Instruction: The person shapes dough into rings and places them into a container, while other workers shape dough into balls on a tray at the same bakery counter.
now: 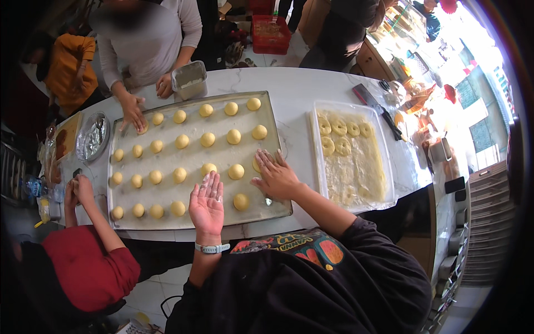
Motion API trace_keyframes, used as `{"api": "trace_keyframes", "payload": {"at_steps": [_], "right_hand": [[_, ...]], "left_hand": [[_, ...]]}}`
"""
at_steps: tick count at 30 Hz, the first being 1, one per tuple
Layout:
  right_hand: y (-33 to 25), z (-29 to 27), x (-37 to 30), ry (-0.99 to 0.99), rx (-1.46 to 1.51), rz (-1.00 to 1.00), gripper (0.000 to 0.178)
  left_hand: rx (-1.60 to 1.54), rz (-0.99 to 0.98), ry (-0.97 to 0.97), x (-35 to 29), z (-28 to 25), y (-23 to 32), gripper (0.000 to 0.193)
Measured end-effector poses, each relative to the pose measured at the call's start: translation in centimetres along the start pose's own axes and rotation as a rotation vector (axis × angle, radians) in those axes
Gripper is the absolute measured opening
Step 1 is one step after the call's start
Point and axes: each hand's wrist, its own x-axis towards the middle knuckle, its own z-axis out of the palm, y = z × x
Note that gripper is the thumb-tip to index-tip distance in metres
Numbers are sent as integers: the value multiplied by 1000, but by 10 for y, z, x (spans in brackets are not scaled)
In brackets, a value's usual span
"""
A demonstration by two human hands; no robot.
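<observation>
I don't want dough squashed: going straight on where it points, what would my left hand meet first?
Most likely the pale yellow dough ball just past your left hand; they seem to overlap in the picture, but the hand's height above the tray is unclear, so it might pass over.

A white table (296, 92) with grey marble veins occupies the middle, above pale floor tiles (147, 293). Behind it, at the right, stands a wooden drawer cabinet (372, 61), and strong daylight shines there.

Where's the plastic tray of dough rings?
In the head view, the plastic tray lies on the table, right of the baking sheet and the right hand.
</observation>
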Motion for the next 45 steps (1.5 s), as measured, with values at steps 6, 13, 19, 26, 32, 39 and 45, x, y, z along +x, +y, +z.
{"api": "trace_keyframes", "payload": {"at_steps": [6, 13, 19, 26, 32, 39, 45], "right_hand": [[22, -29, 6, 104, 60, 81, 41], [24, -24, 5, 253, 58, 61, 19], [25, -23, 11, 112, -54, -9, 21], [15, -24, 3, 109, -111, -83, 23], [18, -9, 8, 72, -25, -34, 33], [-16, -54, -32, 276, 322, -68, 34], [-6, -72, -60, 384, 84, -36, 30]], "left_hand": [[24, 46, 15, -6, -3, 6, 50], [16, 37, 17, -6, -3, 6, 48], [36, 23, -7, -6, -5, 7, 47], [98, -39, -17, -11, -14, 0, 45], [279, -368, -137, -4, -8, -43, 37], [514, -257, -46, 1, 20, -69, 29], [564, -18, -90, -1, 52, -106, 25]]}}
